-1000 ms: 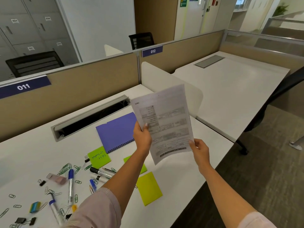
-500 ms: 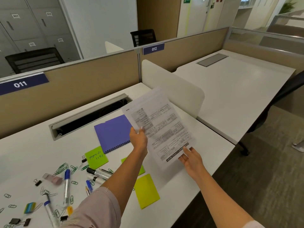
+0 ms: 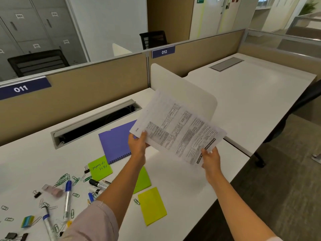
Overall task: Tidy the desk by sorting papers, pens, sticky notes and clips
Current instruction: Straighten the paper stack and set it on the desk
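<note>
White printed paper sheet (image 3: 178, 129): held in the air above the right part of the white desk top (image 3: 26, 162), tilted, printed face towards the wearer.
Long axis: runs from far left to near right, from one hand to the other. The short edge with a black bar is at the near-right end.
Left hand (image 3: 138, 145): pinches the sheet's left short end close to its near corner, thumb on top.
Right hand (image 3: 211, 158): pinches the near-right corner at the black bar, fingers curled under the paper.
Purple spiral notebook (image 3: 116, 141): flat on the desk, just left of the sheet. The sheet's left corner overlaps it in view; no contact is evident.
Green sticky note (image 3: 99, 168) and yellow sticky note (image 3: 152, 205): flat on the desk, nearer than the notebook and left of the sheet.
Blue-capped marker pen (image 3: 67, 195) and green paper clips (image 3: 62, 178): scattered at near left, well apart from the sheet.
Step in hand (judged): sorting papers; the sheet is not yet laid down.
Governing relation (judged): bare desk lies directly under the sheet. The left hand is nearer the notebook, the right nearer the desk's right edge. Stacking by the notebook means moving left and down, left hand leading, with the long axis turned to match.
Risk (judged): a thin sheet held at two corners may sag or buckle on landing.
</note>
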`<control>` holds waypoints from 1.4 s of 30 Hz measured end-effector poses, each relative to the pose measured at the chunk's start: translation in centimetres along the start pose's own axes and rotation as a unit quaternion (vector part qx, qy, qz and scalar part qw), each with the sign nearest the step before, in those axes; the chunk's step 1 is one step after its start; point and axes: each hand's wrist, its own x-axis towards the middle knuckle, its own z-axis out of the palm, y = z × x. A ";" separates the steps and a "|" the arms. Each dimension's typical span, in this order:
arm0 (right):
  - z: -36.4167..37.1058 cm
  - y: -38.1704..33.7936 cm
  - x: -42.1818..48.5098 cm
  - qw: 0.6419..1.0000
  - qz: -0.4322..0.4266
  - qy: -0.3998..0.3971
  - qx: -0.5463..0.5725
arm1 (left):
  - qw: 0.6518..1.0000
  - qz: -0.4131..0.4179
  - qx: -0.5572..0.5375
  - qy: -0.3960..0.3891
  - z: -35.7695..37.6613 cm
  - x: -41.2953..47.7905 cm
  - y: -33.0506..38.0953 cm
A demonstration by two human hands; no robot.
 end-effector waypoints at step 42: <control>3.3 -5.4 0.5 0.982 -0.155 -0.015 -0.106 | 0.959 0.157 0.099 -0.216 1.8 -3.0 3.5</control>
